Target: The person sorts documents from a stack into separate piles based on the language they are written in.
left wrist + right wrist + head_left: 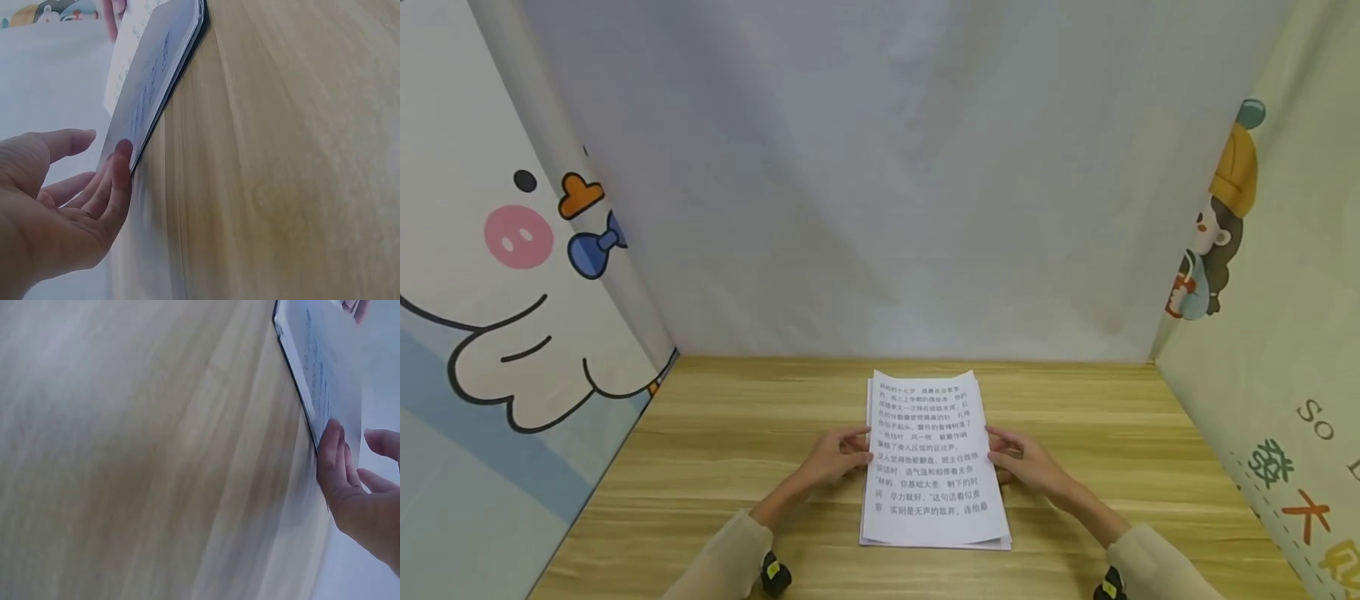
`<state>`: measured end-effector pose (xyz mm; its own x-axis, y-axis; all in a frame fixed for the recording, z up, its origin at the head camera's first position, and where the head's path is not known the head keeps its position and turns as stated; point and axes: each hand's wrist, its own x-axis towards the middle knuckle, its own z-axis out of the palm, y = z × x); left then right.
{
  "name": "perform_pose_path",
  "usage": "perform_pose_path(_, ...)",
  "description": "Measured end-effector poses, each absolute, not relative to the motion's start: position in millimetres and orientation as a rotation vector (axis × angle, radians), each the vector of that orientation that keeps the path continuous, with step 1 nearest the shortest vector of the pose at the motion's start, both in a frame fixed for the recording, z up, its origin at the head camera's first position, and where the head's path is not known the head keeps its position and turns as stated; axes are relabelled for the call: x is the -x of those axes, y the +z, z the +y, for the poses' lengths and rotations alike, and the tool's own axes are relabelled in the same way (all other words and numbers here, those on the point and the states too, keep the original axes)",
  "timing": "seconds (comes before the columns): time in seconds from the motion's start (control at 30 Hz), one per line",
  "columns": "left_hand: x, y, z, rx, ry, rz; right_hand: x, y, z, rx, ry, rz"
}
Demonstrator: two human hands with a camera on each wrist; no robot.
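A stack of printed paper sheets [928, 467] lies on the wooden table, its top sheet covered in lines of Chinese text. The far corners and near edge of that sheet curl up slightly. My left hand [835, 457] is at the stack's left side. In the left wrist view its fingertips [124, 150] touch the stack's edge, while the thumb stands apart. Across from it, my right hand [1026, 460] is at the right side. The right wrist view shows its fingers [332, 447] against that edge, with the thumb held away from the sheets.
Wood-grain table [737, 400] surrounds the stack. A pale backdrop [887, 183] rises behind the far edge, and cartoon-printed sheets hang at the left [520, 333] and right [1285, 333]. Black bands with yellow marks [775, 573] sit at both wrists.
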<state>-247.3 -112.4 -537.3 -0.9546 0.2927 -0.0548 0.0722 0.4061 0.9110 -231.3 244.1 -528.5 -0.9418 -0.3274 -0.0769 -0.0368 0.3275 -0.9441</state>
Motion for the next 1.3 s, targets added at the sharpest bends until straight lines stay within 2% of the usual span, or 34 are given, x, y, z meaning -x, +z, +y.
perform_pose_path(0.37,245.8,-546.0,-111.0,-0.214,1.841,2.051,229.7,-531.8,248.5,0.182,-1.829,1.905)
perform_pose_path(1.3,234.9,-540.4,-123.0,-0.143,1.918,2.002,221.6,-519.6,244.0,0.074,-1.913,1.837)
